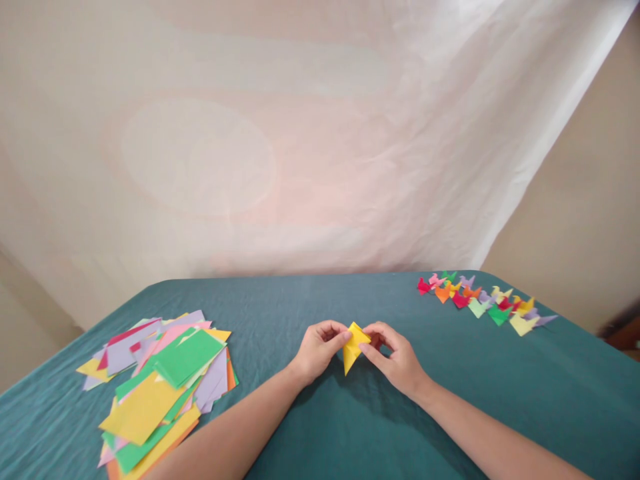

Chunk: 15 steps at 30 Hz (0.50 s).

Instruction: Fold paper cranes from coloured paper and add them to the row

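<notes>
Between my two hands is a small piece of folded yellow paper [354, 347], with one narrow point aimed down toward me. My left hand [321, 347] pinches its upper left edge between thumb and fingers. On the opposite side, my right hand [393, 355] grips the right corner, thumb in front and fingers behind. The paper is held up just over the green tablecloth [280, 303]. The fingertips behind the paper are partly hidden.
At the left lies a loose pile of coloured paper sheets [190, 357], close to my left forearm. Several folded paper birds [479, 307] in mixed colours stand in rows at the far right. A pale cloth [320, 147] hangs behind the table.
</notes>
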Motion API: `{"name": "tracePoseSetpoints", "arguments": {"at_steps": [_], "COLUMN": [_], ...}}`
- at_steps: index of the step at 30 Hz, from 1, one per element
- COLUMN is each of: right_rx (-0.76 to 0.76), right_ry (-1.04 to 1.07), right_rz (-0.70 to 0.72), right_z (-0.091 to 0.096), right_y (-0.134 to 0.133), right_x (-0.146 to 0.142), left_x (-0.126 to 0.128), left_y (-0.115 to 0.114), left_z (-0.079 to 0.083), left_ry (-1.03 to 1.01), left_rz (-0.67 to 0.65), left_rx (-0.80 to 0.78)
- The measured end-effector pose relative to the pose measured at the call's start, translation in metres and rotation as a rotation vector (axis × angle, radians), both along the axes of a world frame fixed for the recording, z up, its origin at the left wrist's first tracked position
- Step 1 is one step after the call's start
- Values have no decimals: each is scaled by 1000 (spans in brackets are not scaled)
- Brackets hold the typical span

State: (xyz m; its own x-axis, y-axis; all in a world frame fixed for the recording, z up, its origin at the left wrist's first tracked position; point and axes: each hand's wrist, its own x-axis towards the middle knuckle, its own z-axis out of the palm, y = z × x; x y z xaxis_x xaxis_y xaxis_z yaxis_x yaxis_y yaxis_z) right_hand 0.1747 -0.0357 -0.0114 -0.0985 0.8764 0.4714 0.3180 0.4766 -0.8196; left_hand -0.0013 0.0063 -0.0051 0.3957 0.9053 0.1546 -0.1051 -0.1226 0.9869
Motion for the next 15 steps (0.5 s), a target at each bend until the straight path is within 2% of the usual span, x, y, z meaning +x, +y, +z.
{"name": "tracePoseSetpoints", "arguments": {"at_steps": [6, 12, 15], "right_rx": [52, 44, 30], "right_ry": [-29, -2, 15], "right_rz": [0, -43, -58], "right_z": [2, -1, -2], "right_y": [-1, 2, 3], "right_x": [-1, 0, 0], "left_x": [1, 1, 1], "left_y": [-1, -6, -8], "left_z": [-2, 1, 3], "left_ry": [-6, 108, 135], "left_rz": [4, 108, 133], "left_rx": [69, 249, 278]}}
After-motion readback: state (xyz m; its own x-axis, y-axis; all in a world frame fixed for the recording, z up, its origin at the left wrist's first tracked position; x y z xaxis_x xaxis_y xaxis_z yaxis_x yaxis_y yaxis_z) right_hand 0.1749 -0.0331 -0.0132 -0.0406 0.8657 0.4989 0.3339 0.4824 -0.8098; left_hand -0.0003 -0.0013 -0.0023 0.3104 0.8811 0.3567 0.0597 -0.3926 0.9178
